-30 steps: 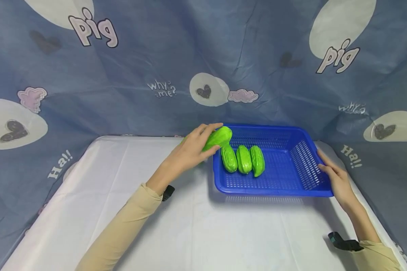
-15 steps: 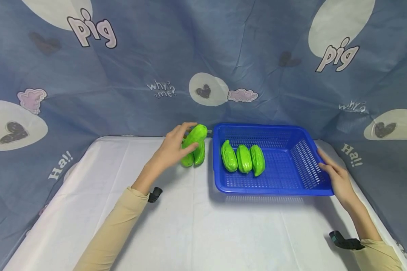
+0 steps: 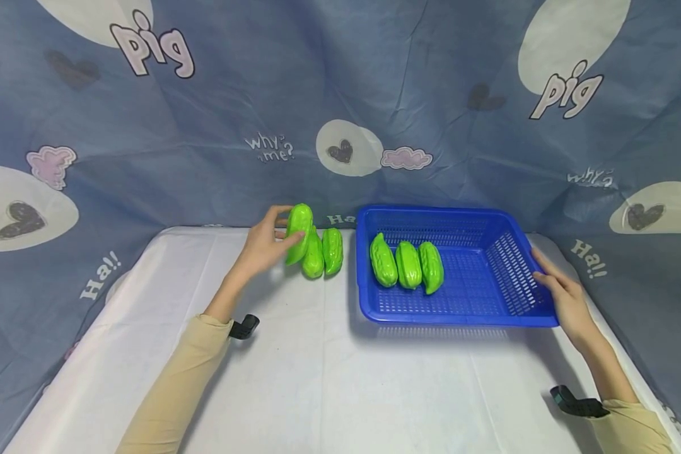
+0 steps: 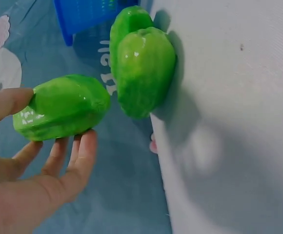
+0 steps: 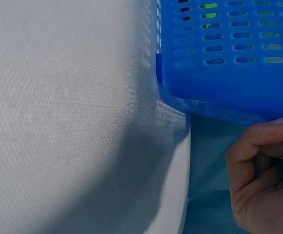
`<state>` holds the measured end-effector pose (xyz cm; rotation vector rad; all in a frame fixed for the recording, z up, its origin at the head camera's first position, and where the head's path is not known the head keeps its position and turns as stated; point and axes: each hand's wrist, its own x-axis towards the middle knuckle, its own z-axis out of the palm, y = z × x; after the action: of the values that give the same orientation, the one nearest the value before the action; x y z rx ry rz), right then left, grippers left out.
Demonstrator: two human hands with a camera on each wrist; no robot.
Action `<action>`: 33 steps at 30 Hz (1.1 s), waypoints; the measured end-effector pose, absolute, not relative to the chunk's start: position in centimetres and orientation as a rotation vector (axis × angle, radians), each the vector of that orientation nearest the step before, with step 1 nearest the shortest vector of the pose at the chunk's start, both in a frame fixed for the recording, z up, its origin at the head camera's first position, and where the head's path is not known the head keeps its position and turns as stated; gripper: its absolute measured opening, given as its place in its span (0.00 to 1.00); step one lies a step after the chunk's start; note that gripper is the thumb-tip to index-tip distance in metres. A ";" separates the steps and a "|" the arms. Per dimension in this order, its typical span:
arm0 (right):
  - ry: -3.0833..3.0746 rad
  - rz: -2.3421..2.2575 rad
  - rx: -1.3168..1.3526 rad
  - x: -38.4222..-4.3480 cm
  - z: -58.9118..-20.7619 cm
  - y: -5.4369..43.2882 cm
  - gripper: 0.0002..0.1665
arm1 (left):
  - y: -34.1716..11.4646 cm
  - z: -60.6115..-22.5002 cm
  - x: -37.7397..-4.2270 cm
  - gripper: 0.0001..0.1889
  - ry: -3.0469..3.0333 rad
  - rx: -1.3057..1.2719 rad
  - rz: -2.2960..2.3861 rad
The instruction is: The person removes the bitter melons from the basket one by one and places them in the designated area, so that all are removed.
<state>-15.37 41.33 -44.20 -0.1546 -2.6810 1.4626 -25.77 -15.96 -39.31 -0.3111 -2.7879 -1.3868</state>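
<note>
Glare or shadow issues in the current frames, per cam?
Head: fairly even light, soft shadow along the near side of the blue basket; left wrist: small white highlights on the held green vegetable, broad soft shadow over the white cloth; right wrist: dark shadow slanting across the cloth, slots in the basket wall readable.

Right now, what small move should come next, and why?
Probably lower the glossy green gourd in the left grip onto the white tablecloth, just left of the two gourds lying there: it is held up beside that pair, apart from both in the left wrist view, outside the blue basket.
</note>
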 end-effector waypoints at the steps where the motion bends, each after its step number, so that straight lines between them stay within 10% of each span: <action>1: -2.684 1.462 -0.159 -15.4 -44.2 41.3 0.32 | -16.2 -39.4 -25.8 0.38 -2.793 -0.280 -1.405; 33: -2.677 1.466 -0.178 -15.4 -44.1 41.3 0.32 | -17.4 -43.4 -27.1 0.40 -3.036 0.117 -1.484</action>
<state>-15.43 41.27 -44.14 -0.1777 -2.6767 1.4665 -27.11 -17.36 -43.37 0.1167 -3.0359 -1.4836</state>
